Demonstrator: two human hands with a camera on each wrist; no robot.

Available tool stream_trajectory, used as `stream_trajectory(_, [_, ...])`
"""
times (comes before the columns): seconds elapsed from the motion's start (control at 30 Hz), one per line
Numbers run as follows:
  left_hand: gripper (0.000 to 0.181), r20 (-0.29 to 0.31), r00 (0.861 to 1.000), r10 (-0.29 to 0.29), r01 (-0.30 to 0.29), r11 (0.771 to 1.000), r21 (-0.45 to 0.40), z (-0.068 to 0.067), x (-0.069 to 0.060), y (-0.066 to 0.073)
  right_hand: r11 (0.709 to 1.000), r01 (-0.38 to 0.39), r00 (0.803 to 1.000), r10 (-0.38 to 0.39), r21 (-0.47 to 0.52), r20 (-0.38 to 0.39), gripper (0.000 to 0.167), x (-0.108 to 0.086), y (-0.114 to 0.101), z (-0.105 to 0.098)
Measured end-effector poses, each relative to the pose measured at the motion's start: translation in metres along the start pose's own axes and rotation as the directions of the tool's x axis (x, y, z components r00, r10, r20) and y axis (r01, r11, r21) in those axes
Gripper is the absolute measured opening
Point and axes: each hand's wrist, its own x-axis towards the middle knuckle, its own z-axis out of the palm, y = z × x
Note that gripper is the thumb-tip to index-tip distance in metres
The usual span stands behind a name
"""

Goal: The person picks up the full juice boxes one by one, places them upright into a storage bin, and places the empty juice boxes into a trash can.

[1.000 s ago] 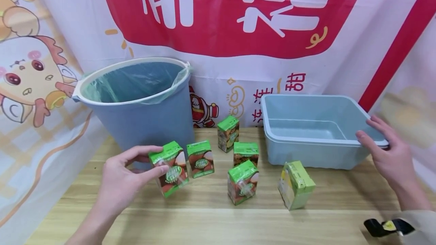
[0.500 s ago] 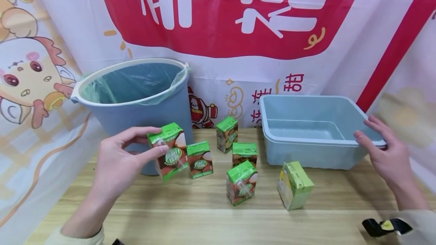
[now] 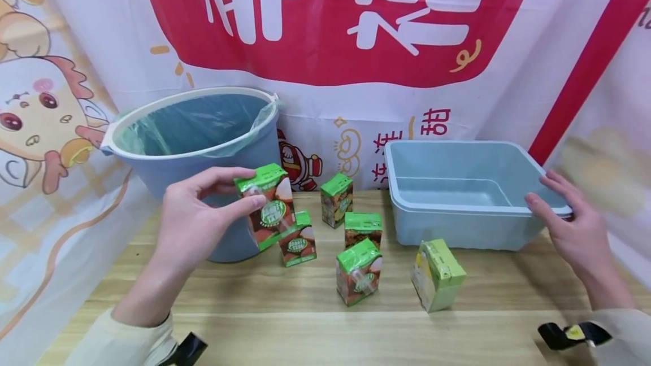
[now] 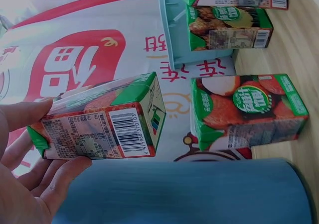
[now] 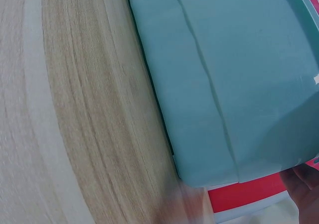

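My left hand [image 3: 195, 222] pinches a juice box [image 3: 272, 210] with a green top and a red-brown fruit print, lifted off the table. In the left wrist view, its barcode side faces the camera. Behind and below it stands a matching juice box [image 3: 298, 246], partly covered by the held one. At the right, my right hand [image 3: 580, 230] grips the near right corner of a light blue plastic basin [image 3: 458, 225], with nothing seen inside. In the right wrist view, only some fingers [image 5: 305, 181] show at the basin's edge.
A blue trash can [image 3: 213, 168] with a clear green liner stands at the left. More juice boxes stand mid-table: two darker ones [image 3: 337, 201], a red-brown one [image 3: 359, 273] in front, and a yellow-green one [image 3: 438, 275]. A printed cloth [image 3: 325, 61] hangs behind.
My left hand has raised the juice box off the table and carried it up and slightly right, in front of the matching box. The right hand stays on the basin.
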Motion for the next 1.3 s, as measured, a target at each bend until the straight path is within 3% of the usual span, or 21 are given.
stream_trajectory(0.2, [0.038,0.018,1.000,0.022,-0.022,0.999,-0.033,0.013,0.009,0.008,0.999,0.006,0.999,-0.008,0.043,0.043,0.064,0.000,0.001,-0.005])
stream_trajectory(0.77, [0.033,0.099,0.990,0.100,-0.082,0.983,-0.166,0.064,0.026,0.030,0.999,0.010,0.999,-0.012,0.040,0.038,0.065,0.001,0.003,-0.005])
stream_trajectory(1.3, [0.031,0.102,0.985,0.142,-0.109,0.955,-0.277,0.106,0.045,0.059,1.000,-0.016,1.000,0.016,-0.016,-0.006,0.068,0.000,-0.001,0.002])
